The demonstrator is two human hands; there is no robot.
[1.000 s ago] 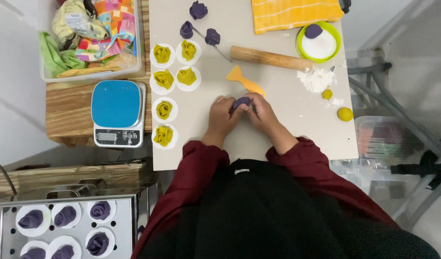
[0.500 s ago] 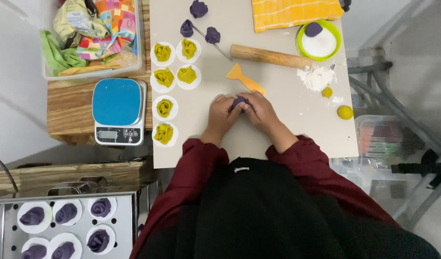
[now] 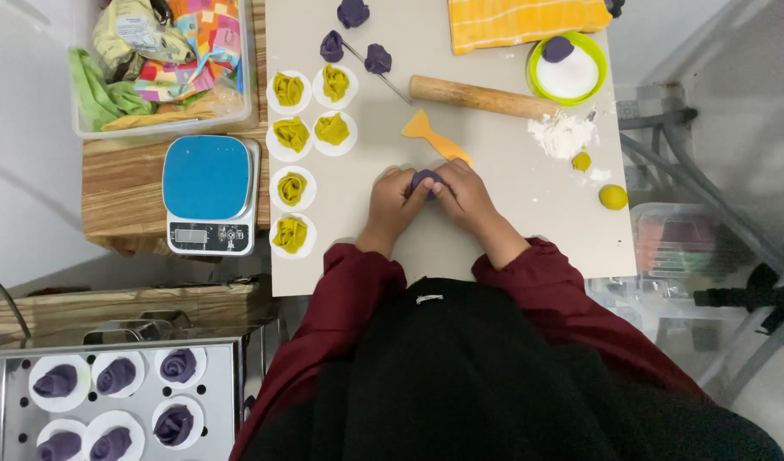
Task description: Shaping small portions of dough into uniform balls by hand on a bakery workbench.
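Both hands meet at the middle of the grey mat (image 3: pixel 503 256) around one piece of purple dough (image 3: pixel 424 178). My left hand (image 3: pixel 394 201) grips it from the left and my right hand (image 3: pixel 464 195) from the right, fingers closed over it, so most of the dough is hidden. An orange plastic scraper (image 3: pixel 434 137) lies just beyond my right hand. A wooden rolling pin (image 3: pixel 480 96) rests farther back.
Several yellow dough flowers on white paper rounds (image 3: pixel 291 188) line the mat's left side. Three purple dough pieces (image 3: pixel 377 58) sit at the back. A green-rimmed bowl (image 3: pixel 568 67), flour pile (image 3: pixel 562 135), yellow dough ball (image 3: pixel 613 197), blue kitchen scale (image 3: pixel 209 193) and steamer tray (image 3: pixel 102 401) with purple flowers surround.
My fingers have shifted slightly around the purple dough; the hands stay in the same spot on the mat.
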